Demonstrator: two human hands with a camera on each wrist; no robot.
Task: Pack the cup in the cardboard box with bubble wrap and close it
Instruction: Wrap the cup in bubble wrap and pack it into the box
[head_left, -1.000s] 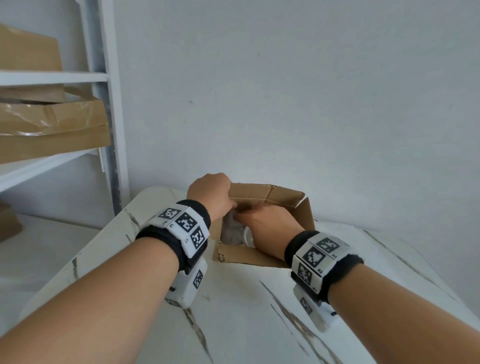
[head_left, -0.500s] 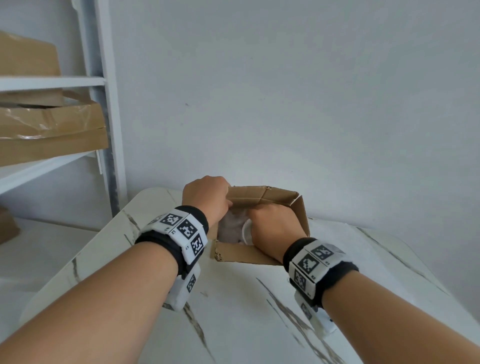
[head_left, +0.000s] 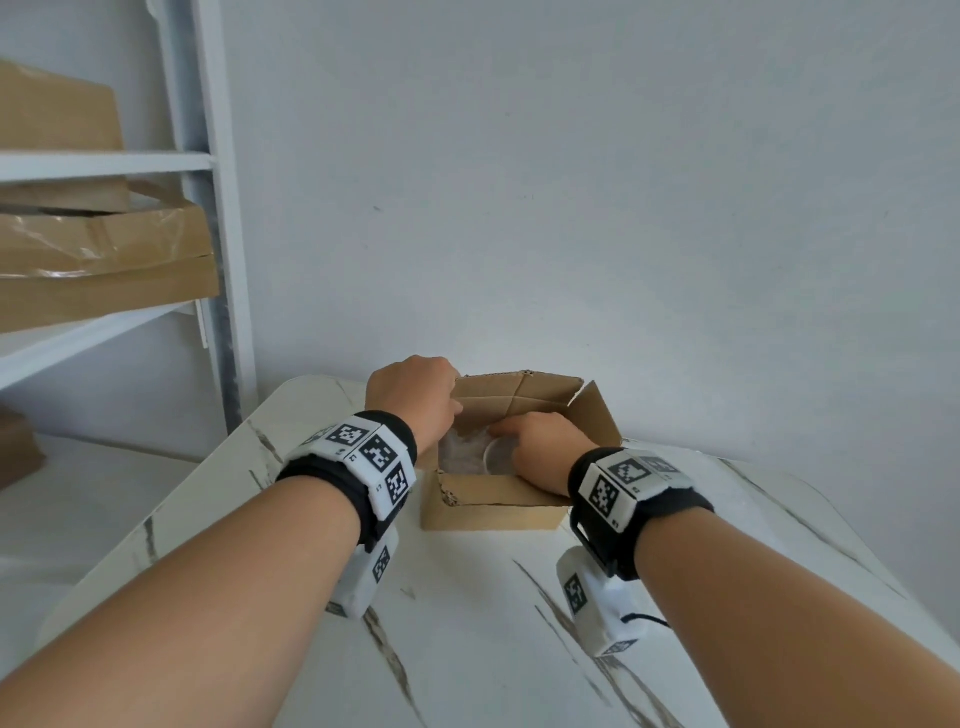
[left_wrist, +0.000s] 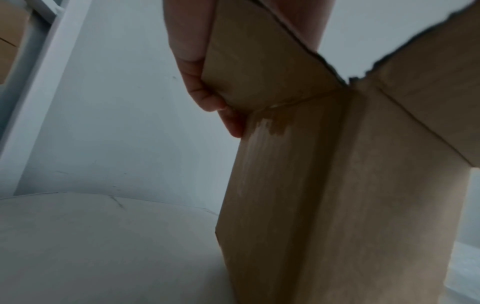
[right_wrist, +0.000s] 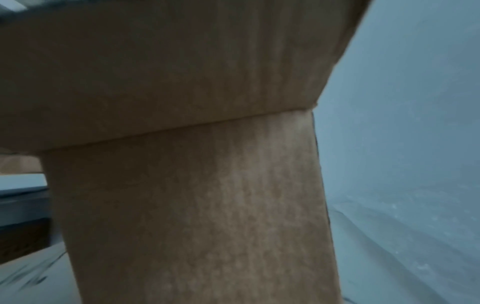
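Head view: the open cardboard box (head_left: 488, 506) stands on the marble tabletop (head_left: 467, 623), near its far edge; the left hand (head_left: 413, 400) has its fingers (left_wrist: 207, 98) curled over the box's left flap; the right hand (head_left: 545, 444) reaches inside, onto the cup (head_left: 496, 457) bedded in bubble wrap (head_left: 460, 452); whether its fingers grip the cup I cannot tell.
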